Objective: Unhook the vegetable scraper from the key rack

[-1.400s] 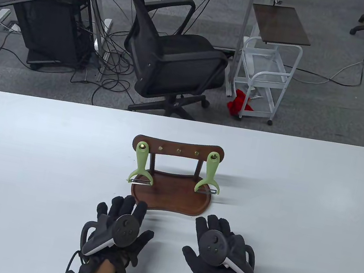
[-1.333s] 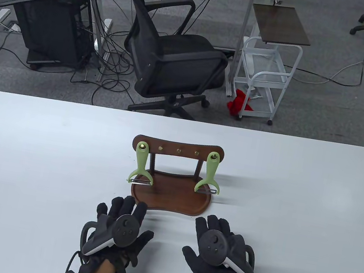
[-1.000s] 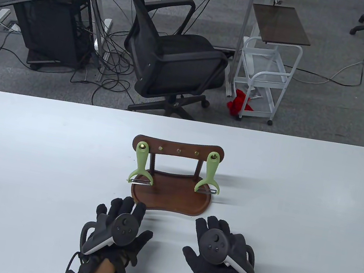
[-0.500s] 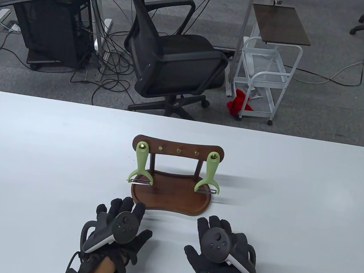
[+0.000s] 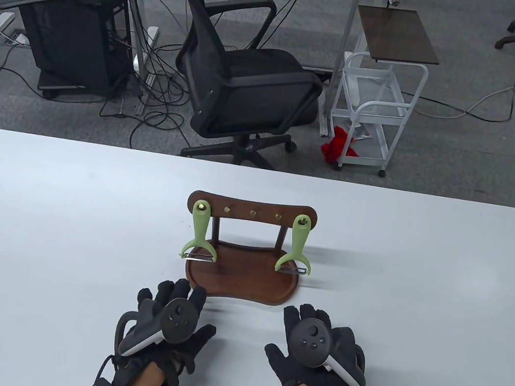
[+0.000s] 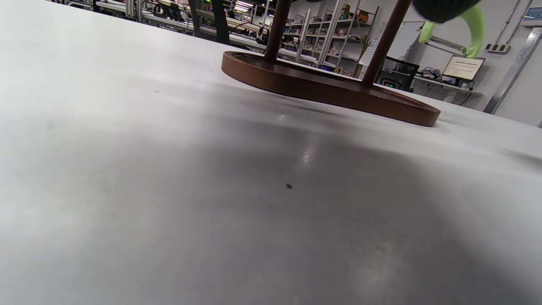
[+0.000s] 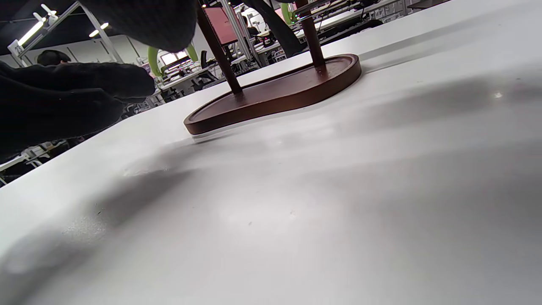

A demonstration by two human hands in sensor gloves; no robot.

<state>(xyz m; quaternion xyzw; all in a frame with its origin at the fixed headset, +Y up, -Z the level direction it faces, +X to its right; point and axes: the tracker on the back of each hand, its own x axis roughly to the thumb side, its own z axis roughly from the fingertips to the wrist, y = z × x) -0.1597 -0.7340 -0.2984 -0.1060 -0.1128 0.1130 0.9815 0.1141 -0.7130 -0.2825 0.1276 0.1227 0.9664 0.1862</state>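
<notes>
Since the earlier frames the right hand point(image 5: 315, 357) has slid a little forward and to the right on the desk point(image 5: 33, 223), its fingertips now nearer the rack's base; the left hand point(image 5: 166, 326) has barely shifted, and the rack and both scrapers have not moved.

The key rack point(image 5: 246, 250) is dark, smooth brown wood: a curved top bar with small brass hooks, two slim round posts, and a shallow kidney-shaped tray base with a raised rim. It stands upright at the middle of the matte white desk. Two pale green plastic vegetable scrapers hang from its outer hooks. The left scraper point(image 5: 199, 232) and the right scraper point(image 5: 297, 246) each have a slender handle with a round hole at the top, splaying into a Y-shaped fork that carries a thin metal blade just above the tray.

Both hands wear black fabric gloves, each with a rounded dark tracker strapped to its back. They lie palm down on the desk just in front of the tray, fingers spread and loosely extended. Each grip is open and empty; neither hand touches the rack or a scraper. In the right wrist view the gloved fingers point(image 7: 76, 84) hang just above the desk surface, with the tray rim beyond them.
</notes>
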